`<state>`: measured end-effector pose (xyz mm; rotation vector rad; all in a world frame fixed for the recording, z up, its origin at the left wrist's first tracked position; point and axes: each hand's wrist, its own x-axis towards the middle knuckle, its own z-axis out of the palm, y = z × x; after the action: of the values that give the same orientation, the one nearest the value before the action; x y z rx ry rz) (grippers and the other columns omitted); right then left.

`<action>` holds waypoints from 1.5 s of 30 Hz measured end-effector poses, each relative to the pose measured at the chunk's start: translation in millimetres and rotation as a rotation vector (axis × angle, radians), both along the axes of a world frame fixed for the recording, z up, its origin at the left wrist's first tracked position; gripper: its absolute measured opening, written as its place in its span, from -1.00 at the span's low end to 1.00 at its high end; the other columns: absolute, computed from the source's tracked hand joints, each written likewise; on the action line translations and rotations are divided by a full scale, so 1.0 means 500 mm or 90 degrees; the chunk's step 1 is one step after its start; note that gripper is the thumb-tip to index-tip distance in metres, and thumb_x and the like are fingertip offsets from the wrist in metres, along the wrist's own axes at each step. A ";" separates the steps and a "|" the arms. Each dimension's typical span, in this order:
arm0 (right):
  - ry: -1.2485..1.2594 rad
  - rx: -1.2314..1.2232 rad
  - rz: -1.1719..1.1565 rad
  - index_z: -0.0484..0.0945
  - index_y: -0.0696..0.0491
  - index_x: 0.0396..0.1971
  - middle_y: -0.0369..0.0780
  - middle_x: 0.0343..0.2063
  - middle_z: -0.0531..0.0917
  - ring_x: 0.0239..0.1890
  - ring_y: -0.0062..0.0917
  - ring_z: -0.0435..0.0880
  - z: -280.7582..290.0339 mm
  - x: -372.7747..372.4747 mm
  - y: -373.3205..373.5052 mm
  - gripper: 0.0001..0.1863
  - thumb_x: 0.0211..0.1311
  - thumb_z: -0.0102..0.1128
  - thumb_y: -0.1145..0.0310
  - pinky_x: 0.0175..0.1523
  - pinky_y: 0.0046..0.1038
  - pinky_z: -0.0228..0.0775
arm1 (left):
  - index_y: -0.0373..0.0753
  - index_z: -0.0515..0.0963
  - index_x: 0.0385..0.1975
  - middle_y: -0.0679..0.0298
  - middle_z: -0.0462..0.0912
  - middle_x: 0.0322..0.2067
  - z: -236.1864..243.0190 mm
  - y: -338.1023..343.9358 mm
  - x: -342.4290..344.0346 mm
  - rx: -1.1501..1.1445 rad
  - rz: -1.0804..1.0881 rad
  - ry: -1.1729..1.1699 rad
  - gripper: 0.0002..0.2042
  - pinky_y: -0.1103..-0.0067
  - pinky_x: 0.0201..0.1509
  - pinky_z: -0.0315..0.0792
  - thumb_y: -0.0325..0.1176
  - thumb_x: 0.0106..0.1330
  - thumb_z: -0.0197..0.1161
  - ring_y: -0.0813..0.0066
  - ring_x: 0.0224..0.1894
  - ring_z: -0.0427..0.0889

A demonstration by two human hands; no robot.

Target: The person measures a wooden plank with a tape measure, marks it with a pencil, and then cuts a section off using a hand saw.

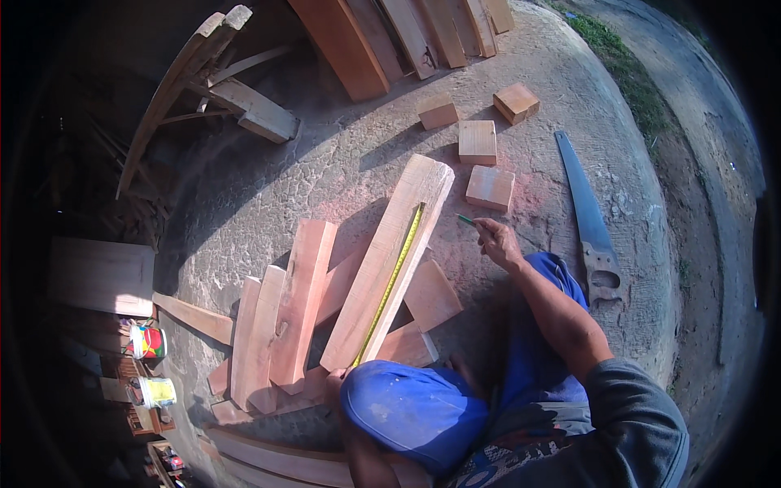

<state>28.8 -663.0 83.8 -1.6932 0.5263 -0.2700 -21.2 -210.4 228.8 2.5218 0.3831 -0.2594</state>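
Observation:
My right hand (498, 242) is closed on a thin green pencil (469, 220), held just right of a long plank (386, 240). An extended yellow tape measure (398, 268) lies lengthwise along the plank's top face. At the plank's lower end my left hand (335, 381) is mostly hidden behind my blue-trousered knee, so its fingers and whatever it grips cannot be made out. Shorter boards (301, 301) lie to the left of the plank, and a square offcut (431, 297) rests beside it on the right.
Several wooden blocks (477, 143) sit beyond the plank. A handsaw (594, 236) lies at the right on the concrete (639, 187). Leaning boards (342, 41) and a wooden frame (256, 110) stand at the back; buckets (150, 390) line the left, and a grass strip (626, 89) borders the right.

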 end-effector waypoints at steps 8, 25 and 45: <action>0.005 -0.006 -0.002 0.65 0.03 0.08 -0.23 -0.56 0.68 -0.58 -0.56 0.68 -0.002 0.000 -0.001 -0.67 0.51 0.09 0.19 -0.41 -0.42 0.52 | -0.40 0.58 -0.27 -0.04 0.66 -0.36 0.000 -0.008 0.016 0.000 -0.021 -0.001 -0.73 0.22 -0.13 0.50 -0.25 0.30 0.25 0.05 -0.28 0.66; 0.024 0.042 -0.012 0.64 0.03 0.09 -0.27 -0.58 0.64 -0.60 -0.61 0.63 0.008 -0.002 -0.004 -0.66 0.52 0.10 0.17 -0.45 -0.45 0.50 | -0.37 0.57 -0.19 -0.04 0.64 -0.28 0.004 -0.019 0.038 -0.003 -0.053 0.001 -0.72 0.22 -0.06 0.50 -0.25 0.27 0.29 0.05 -0.20 0.64; -0.068 -0.052 0.011 0.58 0.00 0.19 -0.20 -0.45 0.70 -0.47 -0.54 0.69 0.054 0.050 -0.021 -0.64 0.46 0.13 0.37 -0.28 -0.39 0.56 | -0.33 0.55 -0.10 -0.03 0.61 -0.17 0.005 -0.028 0.033 -0.007 -0.053 -0.003 -0.67 0.21 0.02 0.49 -0.25 0.24 0.33 0.04 -0.11 0.62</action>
<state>54.0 -673.5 110.8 -1.7502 0.4267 -0.3721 -4.8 -224.2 231.2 2.5310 0.2745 -0.2865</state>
